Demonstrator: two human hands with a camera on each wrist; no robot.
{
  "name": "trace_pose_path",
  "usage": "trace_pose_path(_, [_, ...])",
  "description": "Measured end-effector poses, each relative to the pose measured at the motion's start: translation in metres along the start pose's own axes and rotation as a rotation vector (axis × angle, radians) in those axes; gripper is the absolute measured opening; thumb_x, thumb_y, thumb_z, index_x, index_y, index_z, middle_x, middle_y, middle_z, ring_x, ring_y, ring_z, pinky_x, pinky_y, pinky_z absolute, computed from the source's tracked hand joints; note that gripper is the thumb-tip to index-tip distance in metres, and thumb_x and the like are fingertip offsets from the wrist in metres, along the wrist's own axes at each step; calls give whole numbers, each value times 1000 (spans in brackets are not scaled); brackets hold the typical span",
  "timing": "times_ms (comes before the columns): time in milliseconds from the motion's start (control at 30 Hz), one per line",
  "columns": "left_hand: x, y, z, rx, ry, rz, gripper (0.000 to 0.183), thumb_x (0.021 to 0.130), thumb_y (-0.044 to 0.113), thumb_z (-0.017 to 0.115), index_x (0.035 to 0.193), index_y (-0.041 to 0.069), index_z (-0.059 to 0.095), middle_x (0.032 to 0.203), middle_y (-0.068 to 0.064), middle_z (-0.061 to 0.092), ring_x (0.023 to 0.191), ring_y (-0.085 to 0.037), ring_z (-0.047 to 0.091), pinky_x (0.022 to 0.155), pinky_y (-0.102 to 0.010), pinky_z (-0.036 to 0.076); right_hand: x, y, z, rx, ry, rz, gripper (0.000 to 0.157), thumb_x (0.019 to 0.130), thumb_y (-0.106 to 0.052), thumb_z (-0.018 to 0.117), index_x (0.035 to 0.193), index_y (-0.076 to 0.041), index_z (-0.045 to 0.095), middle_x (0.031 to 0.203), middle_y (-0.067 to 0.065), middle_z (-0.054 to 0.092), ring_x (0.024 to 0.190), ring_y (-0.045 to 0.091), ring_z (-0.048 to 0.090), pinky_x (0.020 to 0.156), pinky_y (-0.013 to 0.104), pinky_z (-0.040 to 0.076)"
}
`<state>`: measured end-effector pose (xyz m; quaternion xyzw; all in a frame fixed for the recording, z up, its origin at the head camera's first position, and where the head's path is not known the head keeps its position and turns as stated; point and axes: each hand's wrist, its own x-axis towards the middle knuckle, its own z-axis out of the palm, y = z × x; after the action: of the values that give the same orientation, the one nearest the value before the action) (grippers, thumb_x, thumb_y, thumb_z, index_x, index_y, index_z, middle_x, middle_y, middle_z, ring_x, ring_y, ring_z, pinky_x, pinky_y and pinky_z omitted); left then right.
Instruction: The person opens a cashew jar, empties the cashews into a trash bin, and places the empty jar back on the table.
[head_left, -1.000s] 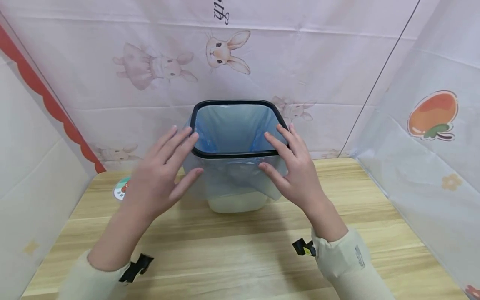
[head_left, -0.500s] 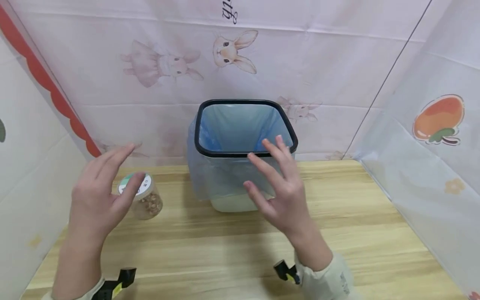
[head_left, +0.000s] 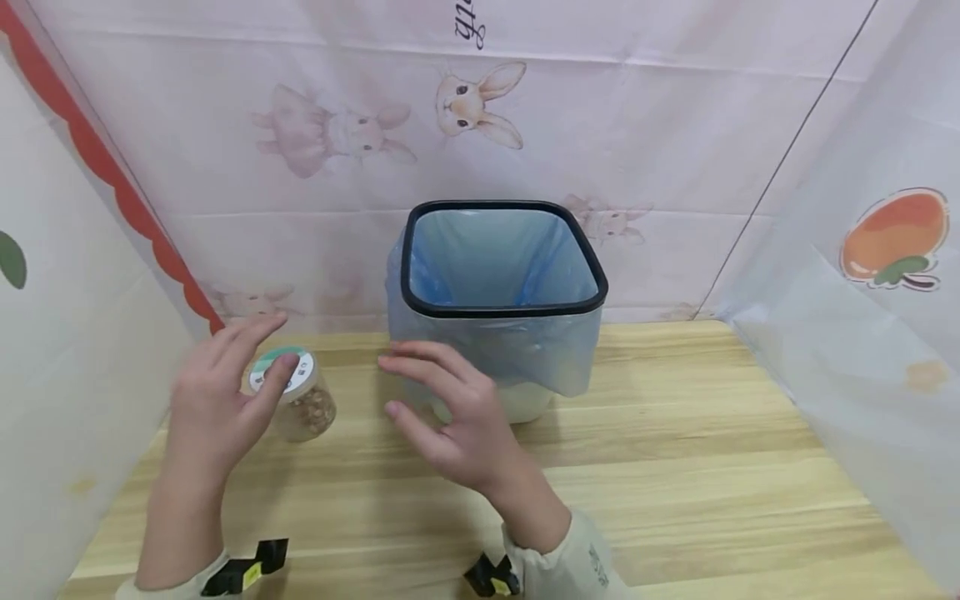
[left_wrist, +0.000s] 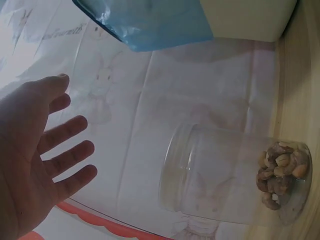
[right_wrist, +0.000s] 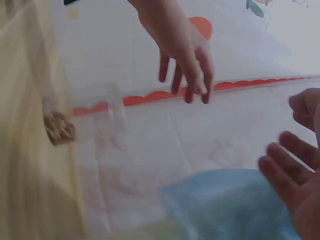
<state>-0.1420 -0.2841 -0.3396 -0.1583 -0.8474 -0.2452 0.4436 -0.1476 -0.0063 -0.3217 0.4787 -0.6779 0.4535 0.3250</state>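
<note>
While jar (head_left: 295, 400) stands, hands (head_left: 217, 400) hover

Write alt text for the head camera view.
Two open bare hands, left hand and right hand, hover over a light wooden table, reaching toward a clear plastic jar of nuts. Behind stands a white bin with a black rim and blue liner.

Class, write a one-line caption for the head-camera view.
Two open hands, left hand and right hand, hover near a nut jar beside a bag-lined bin.
</note>
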Motion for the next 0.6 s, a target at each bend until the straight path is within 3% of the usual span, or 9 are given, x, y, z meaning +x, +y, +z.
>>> trace_pose_path(167, [-1, -4, -2, 21, -37, -29, 51, 83, 20, 78, 132, 15, 66, 128, -8, 67, 116, -35, 61, 103, -36, 44, -9, 14, 29, 115, -162, 158, 39, 93, -16, 68, 131, -12, 63, 130, 2, 64, 122, 11, 58, 94, 26, 54])
trace_pose_path(333, [-1, -6, -3, 11, -33, -22, 46, 87, 26, 76, 130, 13, 67, 126, -10, 68, 115, -36, 61, 104, -38, 45, -9, 25, 56, 166, -333, 316, 45, 97, -27, 66, 140, -21, 57, 138, -6, 59, 123, 3, 55, 92, 27, 55])
trace_pose_path(500, [0, -8, 0, 6, -12, -8, 46, 91, 39, 72, 129, 13, 68, 125, -10, 68, 115, -37, 62, 103, -42, 46, -8, 33, 72, 126, -398, 367, 49, 99, -35, 62, 145, -22, 51, 143, -7, 56, 126, 7, 54, 96, 26, 51])
trace_pose_path(600, [-2, -9, 1, 2, -27, -1, 45, 88, 30, 76, 128, 13, 69, 124, -10, 69, 114, -36, 63, 102, -41, 47, -11, 37, 79, 134, -411, 441, 55, 98, -38, 63, 149, -25, 47, 148, -7, 51, 133, 10, 50, 101, 30, 49])
